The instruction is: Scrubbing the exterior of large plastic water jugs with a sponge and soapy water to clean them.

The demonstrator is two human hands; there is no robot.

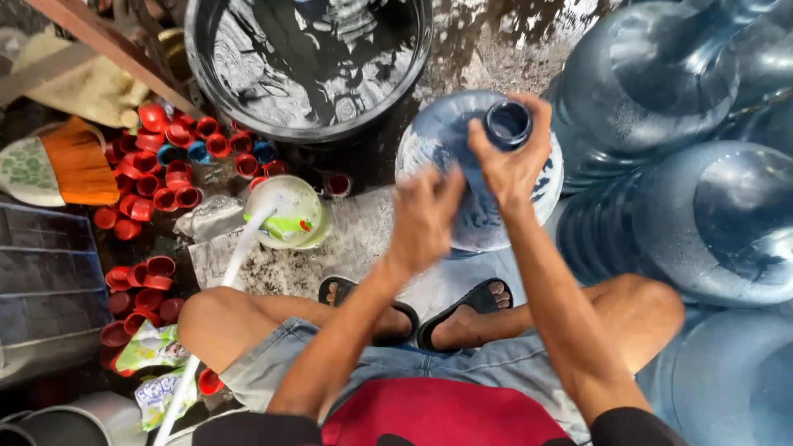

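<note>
A large blue water jug [450, 140] stands upright on the wet floor in front of my feet. My right hand [512, 161] grips its neck just below the open mouth [507, 124]. My left hand [425, 216] presses against the jug's shoulder with fingers curled; whether it holds a cloth or sponge I cannot tell. I squat in sandals, knees spread to either side.
A black tub [310, 62] of water stands behind the jug. Several red and blue caps [165, 157] litter the floor at left, beside a brush [62, 165] and a white bowl [289, 213] with a long white handle. More blue jugs [686, 140] crowd the right.
</note>
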